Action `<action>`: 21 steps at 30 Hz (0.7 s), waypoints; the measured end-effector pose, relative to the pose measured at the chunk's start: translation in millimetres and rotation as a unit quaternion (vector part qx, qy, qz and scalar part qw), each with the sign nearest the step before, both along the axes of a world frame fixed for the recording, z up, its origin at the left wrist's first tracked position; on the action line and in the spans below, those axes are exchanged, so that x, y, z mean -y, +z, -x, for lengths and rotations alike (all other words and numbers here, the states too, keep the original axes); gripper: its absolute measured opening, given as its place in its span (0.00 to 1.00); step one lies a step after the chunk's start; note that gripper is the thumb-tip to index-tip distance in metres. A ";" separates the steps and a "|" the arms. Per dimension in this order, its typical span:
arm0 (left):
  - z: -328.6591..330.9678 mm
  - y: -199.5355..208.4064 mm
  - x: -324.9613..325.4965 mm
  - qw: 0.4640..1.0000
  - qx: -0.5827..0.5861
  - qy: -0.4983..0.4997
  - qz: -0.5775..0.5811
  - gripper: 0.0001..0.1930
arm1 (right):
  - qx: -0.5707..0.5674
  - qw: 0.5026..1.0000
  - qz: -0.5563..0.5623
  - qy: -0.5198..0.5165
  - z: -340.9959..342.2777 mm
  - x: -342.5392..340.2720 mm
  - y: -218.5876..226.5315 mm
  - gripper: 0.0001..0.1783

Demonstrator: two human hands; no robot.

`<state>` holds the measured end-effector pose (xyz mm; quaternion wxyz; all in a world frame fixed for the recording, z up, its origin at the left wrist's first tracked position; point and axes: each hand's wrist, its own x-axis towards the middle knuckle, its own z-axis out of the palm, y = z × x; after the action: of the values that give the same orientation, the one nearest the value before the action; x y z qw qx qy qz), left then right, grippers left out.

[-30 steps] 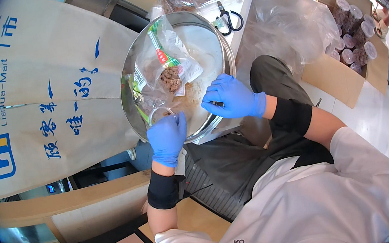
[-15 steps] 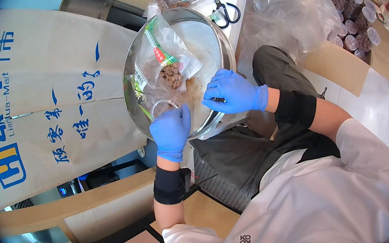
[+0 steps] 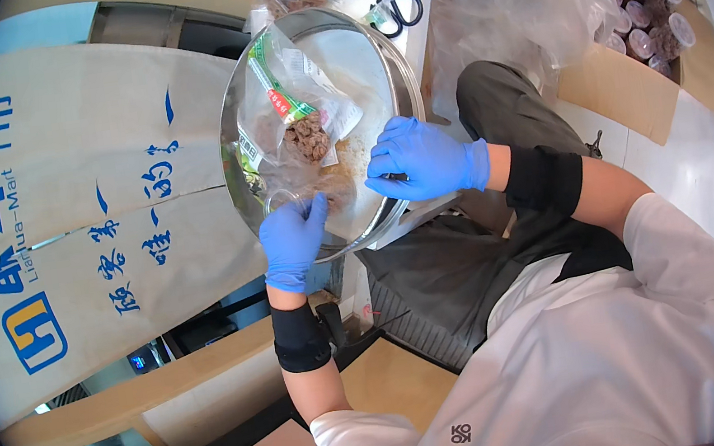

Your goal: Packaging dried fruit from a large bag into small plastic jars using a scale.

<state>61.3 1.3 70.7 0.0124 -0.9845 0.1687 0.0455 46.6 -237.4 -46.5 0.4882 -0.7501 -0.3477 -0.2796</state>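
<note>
**Blue-gloved hands at a steel bowl of snack bags**

Steel is the material of the large round bowl, which sits tilted toward the person at the edge of a work surface. Inside it, several clear plastic bags are piled, one marked with a green and red strip, and brown pieces are seen through the plastic near the bowl's middle.

The left hand, in a blue glove with a black wrist sleeve below it, is held at the near rim of the bowl. Its fingers are curled around a small clear round container, which is kept just inside the rim, touching the bags.

The right hand, also gloved in blue, is laid over the right side of the bowl. Its fingers are closed narrowly, as if pinching something small; what is held, if anything, cannot be told, since the fingertips are hidden by the hand itself.

Black-handled scissors are seen beyond the bowl's far rim. A large clear plastic bag is bunched to the right of them, and further right a cardboard box is filled with small lidded cups. A pale cloth banner with blue lettering is spread to the left of the bowl.
</note>
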 end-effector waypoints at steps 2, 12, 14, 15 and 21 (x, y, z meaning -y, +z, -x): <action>-5.5 -6.0 -8.0 0.997 -0.022 0.030 0.069 0.27 | 0.009 1.000 -0.011 -0.002 0.2 -0.7 -0.6 0.07; -25.9 -12.1 -1.5 0.996 0.072 0.056 0.020 0.34 | -0.003 1.000 -0.008 -0.002 -0.2 0.6 -2.1 0.12; -21.2 -11.9 -1.0 0.990 0.102 0.068 0.074 0.33 | -0.002 1.000 0.007 0.001 0.3 0.6 -2.3 0.12; -20.9 -12.1 -1.4 0.990 0.101 0.067 0.073 0.33 | -0.003 1.000 0.007 0.000 -0.6 0.4 -2.9 0.12; -20.0 -4.0 -4.0 0.989 0.036 0.036 0.141 0.32 | -0.009 1.000 0.006 0.011 0.2 -0.2 -0.9 0.11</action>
<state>81.4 5.3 66.7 -0.1221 -0.9829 0.1374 -0.0139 46.3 -237.2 -47.4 0.4893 -0.7518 -0.3533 -0.2657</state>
